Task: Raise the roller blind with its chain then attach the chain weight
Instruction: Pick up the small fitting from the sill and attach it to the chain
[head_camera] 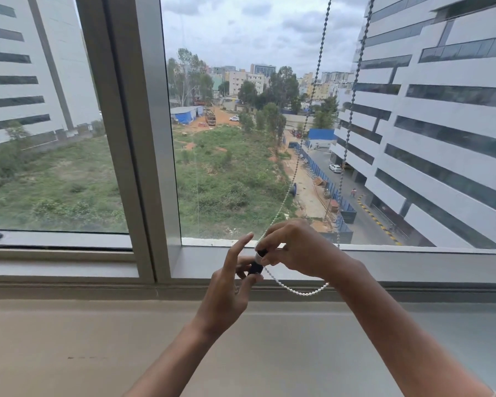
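Left grip: the left hand point(229, 285) is pinching the dark lower part of the chain weight point(257, 263) between thumb and middle fingers, with the forefinger lifting free and pointing up.
Right grip: the right hand point(297, 249) is closing its fingertips over the pale top of the weight, right where the bead chain point(298, 292) is meeting it; whether the chain is already seated inside is hidden by the fingers.
Weight's place: it is being held upright just in front of the window frame point(143, 138), above the sill point(83, 339), touching neither.
Chain's run: one strand is coming down slantwise to the weight, the loop is sagging slack below the right wrist, and the other strand is rising near the right edge of the pane.
Blind: no fabric is showing over the glass, so the raising is judged done and the attaching is the step in hand.
Doing it well: the left hand should be steadying the body while the right is feeding the chain in squarely and closing the two parts without trapping a bead crookedly.
Risk: the slack loop is likely to slip out if either pinch is loosening.
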Demonstrator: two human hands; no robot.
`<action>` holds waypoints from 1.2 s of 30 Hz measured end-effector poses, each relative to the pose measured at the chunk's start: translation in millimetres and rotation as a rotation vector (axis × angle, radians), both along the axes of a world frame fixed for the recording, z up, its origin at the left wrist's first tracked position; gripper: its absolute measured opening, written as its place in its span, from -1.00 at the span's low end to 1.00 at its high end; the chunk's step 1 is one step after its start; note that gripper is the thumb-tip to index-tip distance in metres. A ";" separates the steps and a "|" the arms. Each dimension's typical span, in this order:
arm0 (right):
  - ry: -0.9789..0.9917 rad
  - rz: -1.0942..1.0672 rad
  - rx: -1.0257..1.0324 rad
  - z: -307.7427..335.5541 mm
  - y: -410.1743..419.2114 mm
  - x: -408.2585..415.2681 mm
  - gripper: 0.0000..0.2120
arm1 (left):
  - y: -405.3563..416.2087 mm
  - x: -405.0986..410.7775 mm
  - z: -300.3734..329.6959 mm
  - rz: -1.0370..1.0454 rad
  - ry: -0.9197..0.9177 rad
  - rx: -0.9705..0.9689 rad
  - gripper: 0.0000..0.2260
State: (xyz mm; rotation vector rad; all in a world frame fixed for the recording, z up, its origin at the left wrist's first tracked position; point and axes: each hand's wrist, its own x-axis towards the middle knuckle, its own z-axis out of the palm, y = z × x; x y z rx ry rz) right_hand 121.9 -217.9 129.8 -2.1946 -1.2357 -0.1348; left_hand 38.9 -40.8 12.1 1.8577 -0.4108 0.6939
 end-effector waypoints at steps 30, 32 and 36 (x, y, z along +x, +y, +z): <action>-0.126 -0.150 -0.039 -15.5 14.7 -13.2 -0.98 | -5.6 13.6 -6.7 0.142 0.157 -0.120 -0.67; -0.123 -0.167 -0.038 -17.6 14.2 -12.6 -0.97 | -6.3 15.2 -7.8 0.138 0.166 -0.107 -0.71; -0.128 -0.217 -0.031 -24.6 18.0 -15.7 -0.94 | -8.1 17.1 -12.5 0.143 0.111 -0.093 -0.71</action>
